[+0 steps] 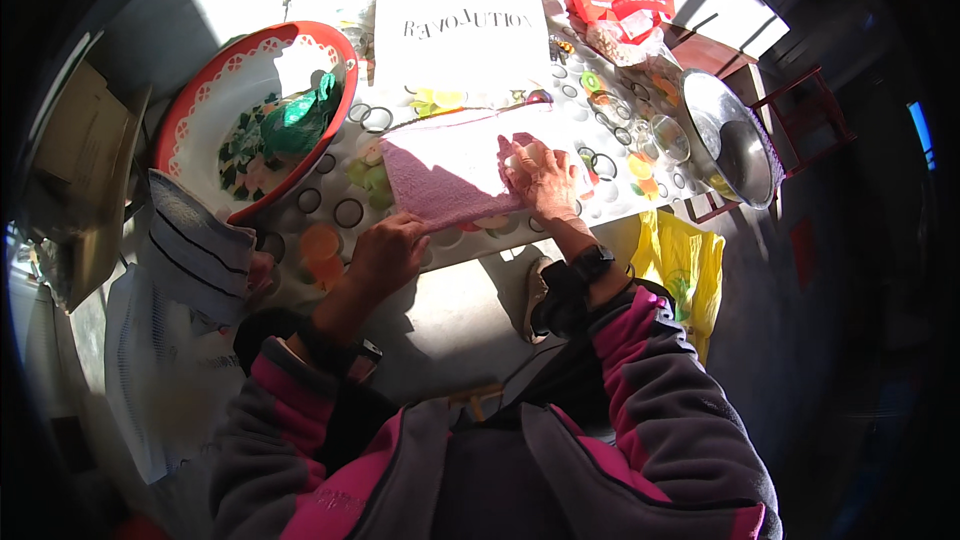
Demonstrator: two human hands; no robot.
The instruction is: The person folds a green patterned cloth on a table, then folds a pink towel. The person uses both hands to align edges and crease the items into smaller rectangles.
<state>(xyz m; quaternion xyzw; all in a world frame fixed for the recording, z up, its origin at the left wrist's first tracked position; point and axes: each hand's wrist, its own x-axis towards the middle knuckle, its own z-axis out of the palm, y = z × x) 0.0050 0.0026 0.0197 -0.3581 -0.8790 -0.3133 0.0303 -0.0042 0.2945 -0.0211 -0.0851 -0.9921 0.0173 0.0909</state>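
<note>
A pink terry towel [450, 178] lies spread on the tabletop in front of me, its right part in harsh sunlight. My left hand [388, 246] pinches the towel's near left corner between thumb and fingers. Over the towel's right part, my right hand [546, 176] bends its fingers around a small pale object [519, 157], mostly hidden; I cannot tell what it is. Bunched pink cloth [505, 144] shows beside those fingers.
Left stands a red-rimmed enamel basin [180, 139] holding a green plastic bag [300, 124]. A white bag [461, 52] bearing writing lies beyond the towel. To the right are a clear glass [669, 139], a metal basin [731, 142] and, lower, a yellow bag [679, 262].
</note>
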